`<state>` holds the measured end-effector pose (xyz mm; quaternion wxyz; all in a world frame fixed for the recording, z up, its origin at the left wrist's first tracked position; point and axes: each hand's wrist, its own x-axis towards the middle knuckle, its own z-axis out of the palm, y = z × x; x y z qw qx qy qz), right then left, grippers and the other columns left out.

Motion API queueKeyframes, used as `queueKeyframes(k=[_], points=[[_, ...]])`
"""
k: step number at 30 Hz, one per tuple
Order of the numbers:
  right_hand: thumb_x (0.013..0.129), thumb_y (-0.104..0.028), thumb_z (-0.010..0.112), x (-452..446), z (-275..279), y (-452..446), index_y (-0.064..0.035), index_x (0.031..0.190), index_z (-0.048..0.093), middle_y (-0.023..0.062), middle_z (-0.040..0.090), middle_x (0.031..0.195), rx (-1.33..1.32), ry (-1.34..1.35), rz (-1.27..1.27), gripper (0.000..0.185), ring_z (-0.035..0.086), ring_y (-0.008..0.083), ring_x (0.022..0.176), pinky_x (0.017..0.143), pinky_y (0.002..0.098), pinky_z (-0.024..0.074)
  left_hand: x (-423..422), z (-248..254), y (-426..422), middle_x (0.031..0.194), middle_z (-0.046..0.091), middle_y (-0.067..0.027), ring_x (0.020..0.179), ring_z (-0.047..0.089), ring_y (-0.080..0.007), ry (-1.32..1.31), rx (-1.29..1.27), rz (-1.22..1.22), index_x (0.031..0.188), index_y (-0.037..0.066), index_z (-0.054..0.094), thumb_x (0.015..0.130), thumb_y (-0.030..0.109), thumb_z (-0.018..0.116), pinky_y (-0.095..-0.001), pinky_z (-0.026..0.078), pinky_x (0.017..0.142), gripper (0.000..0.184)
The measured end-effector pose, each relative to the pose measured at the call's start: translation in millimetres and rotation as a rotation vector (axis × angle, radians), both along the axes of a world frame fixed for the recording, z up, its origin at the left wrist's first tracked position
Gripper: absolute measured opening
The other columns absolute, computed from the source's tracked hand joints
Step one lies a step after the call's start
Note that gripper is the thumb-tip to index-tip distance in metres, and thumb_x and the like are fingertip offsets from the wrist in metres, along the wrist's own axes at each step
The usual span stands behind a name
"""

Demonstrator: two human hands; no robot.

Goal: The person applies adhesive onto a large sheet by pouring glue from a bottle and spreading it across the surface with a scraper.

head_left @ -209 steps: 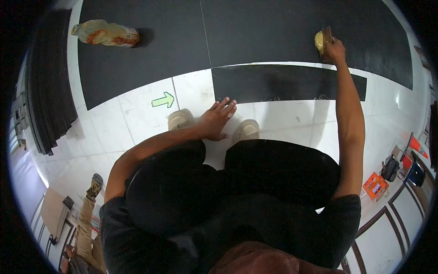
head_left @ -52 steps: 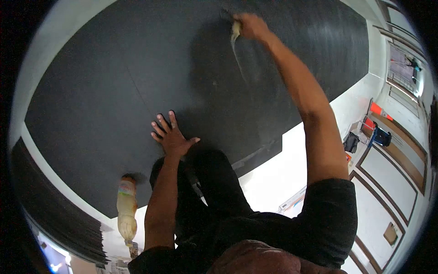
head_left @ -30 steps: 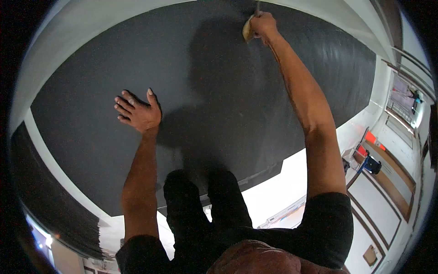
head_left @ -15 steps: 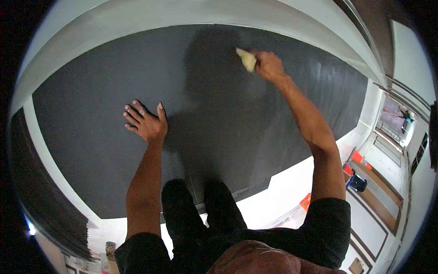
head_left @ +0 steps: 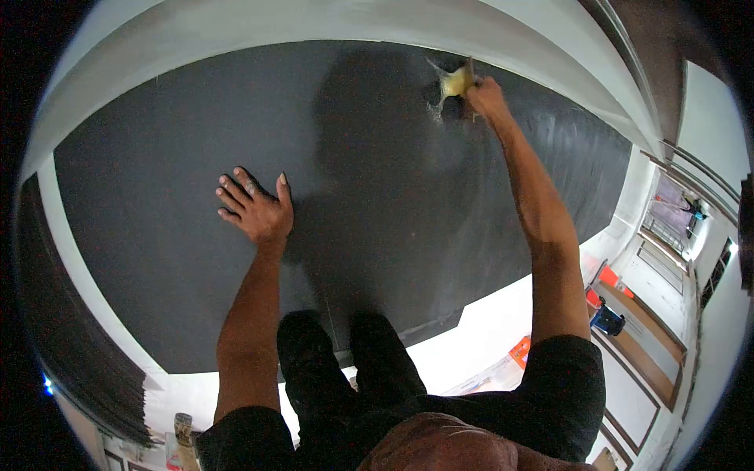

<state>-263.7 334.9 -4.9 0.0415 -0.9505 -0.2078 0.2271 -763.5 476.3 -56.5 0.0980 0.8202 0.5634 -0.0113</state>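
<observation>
Left hand (head_left: 263, 213) laid flat on black surface (head_left: 157, 259), grip released | right hand (head_left: 487, 97) outstretched, scraper (head_left: 470, 69) grasped at yellow paste (head_left: 455, 83) | orange box (head_left: 520, 351): contents hidden

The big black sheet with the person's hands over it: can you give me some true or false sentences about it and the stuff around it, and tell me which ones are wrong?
1. The left hand is palm down on the large, flat black sheet. True.
2. The right hand is empty. False: the right hand grips a thin, flat brownish scraper.
3. The pale yellow paste is nearer the right hand than the left. True.
4. The person's trousers are white. False: the trousers are black.
5. The left hand is curled into a fist. False: its fingers are spread.
</observation>
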Motion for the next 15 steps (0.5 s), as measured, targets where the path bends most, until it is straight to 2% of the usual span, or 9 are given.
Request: queueKeyframes(k=[4, 6, 7, 8, 10, 12, 14, 15], points=[[0.080, -0.020, 0.062, -32.5, 9.1, 28.6, 0.0053, 0.106, 0.070, 0.0228, 0.072, 0.089, 0.136, 0.080, 0.180, 0.037, 0.071, 0.0331, 0.085, 0.081, 0.0434, 0.0539, 1.5, -0.9, -1.5, 0.165, 0.017, -0.0285, 0.151, 0.014, -0.0519, -0.014, 0.030, 0.000, 0.161, 0.007, 0.022, 0.097, 0.067, 0.047, -0.0741, 0.015, 0.114, 0.091], [0.080, -0.019, 0.062, -68.6, 34.1, 58.0, 0.0036, 0.105, 0.071, 0.0209, 0.072, 0.086, 0.177, 0.108, 0.130, 0.035, 0.071, 0.0304, 0.083, 0.077, 0.0430, 0.0544, 1.6, -0.5, 0.2, 0.165, 0.016, -0.0286, 0.152, 0.013, -0.0516, -0.020, 0.027, 0.007, 0.161, 0.007, 0.022, 0.097, 0.067, 0.047, -0.0743, 0.015, 0.114, 0.091], [0.080, -0.019, 0.062, -72.1, 29.5, 67.9, 0.0036, 0.105, 0.071, 0.0209, 0.072, 0.086, 0.175, 0.107, 0.131, 0.035, 0.071, 0.0304, 0.083, 0.077, 0.0430, 0.0544, 1.2, 0.2, 0.6, 0.165, 0.016, -0.0286, 0.152, 0.013, -0.0515, -0.010, 0.015, 0.003, 0.161, 0.007, 0.021, 0.097, 0.067, 0.047, -0.0746, 0.015, 0.114, 0.092], [0.081, -0.024, 0.063, -72.3, 24.3, 79.7, -0.0010, 0.104, 0.072, 0.0232, 0.071, 0.097, 0.135, 0.160, 0.179, 0.034, 0.069, 0.0374, 0.093, 0.084, 0.0467, 0.0541, 0.8, 0.5, 0.8, 0.165, 0.015, -0.0286, 0.152, 0.013, -0.0513, 0.000, 0.004, -0.002, 0.161, 0.007, 0.021, 0.097, 0.067, 0.047, -0.0748, 0.015, 0.114, 0.092], [0.082, -0.029, 0.064, -84.4, 14.4, 97.5, -0.0055, 0.103, 0.072, 0.0256, 0.069, 0.108, 0.094, 0.215, 0.226, 0.033, 0.066, 0.0444, 0.103, 0.092, 0.0504, 0.0538, 0.6, 1.8, 1.0, 0.165, 0.015, -0.0286, 0.152, 0.012, -0.0513, -0.004, -0.005, -0.001, 0.161, 0.007, 0.021, 0.097, 0.067, 0.047, -0.0750, 0.015, 0.113, 0.092], [0.079, -0.029, 0.066, -104.6, 13.0, 120.6, -0.0028, 0.103, 0.072, 0.0244, 0.070, 0.109, -0.034, 0.053, 0.240, 0.036, 0.067, 0.0430, 0.104, 0.093, 0.0501, 0.0543, 0.4, 5.1, 2.0, 0.165, 0.014, -0.0285, 0.152, 0.012, -0.0514, -0.008, -0.013, -0.002, 0.161, 0.007, 0.021, 0.097, 0.067, 0.047, -0.0752, 0.015, 0.113, 0.092], [0.079, -0.031, 0.067, -120.0, 13.2, 131.4, 0.0003, 0.105, 0.071, 0.0249, 0.070, 0.108, 0.028, 0.041, 0.305, 0.041, 0.067, 0.0426, 0.105, 0.092, 0.0509, 0.0548, -0.2, 7.6, 2.5, 0.166, 0.003, -0.0282, 0.153, 0.004, -0.0498, 0.058, -0.119, 0.003, 0.163, 0.008, 0.009, 0.098, 0.067, 0.044, -0.0726, 0.007, 0.117, 0.095], [0.081, -0.028, 0.066, -127.1, 13.0, 138.3, 0.0001, 0.100, 0.071, 0.0255, 0.071, 0.102, 0.046, 0.058, 0.300, 0.034, 0.069, 0.0425, 0.099, 0.088, 0.0502, 0.0551, -1.1, 6.7, 2.5, 0.166, 0.003, -0.0282, 0.153, 0.004, -0.0498, 0.058, -0.122, 0.007, 0.163, 0.008, 0.009, 0.098, 0.067, 0.044, -0.0726, 0.007, 0.117, 0.095]])
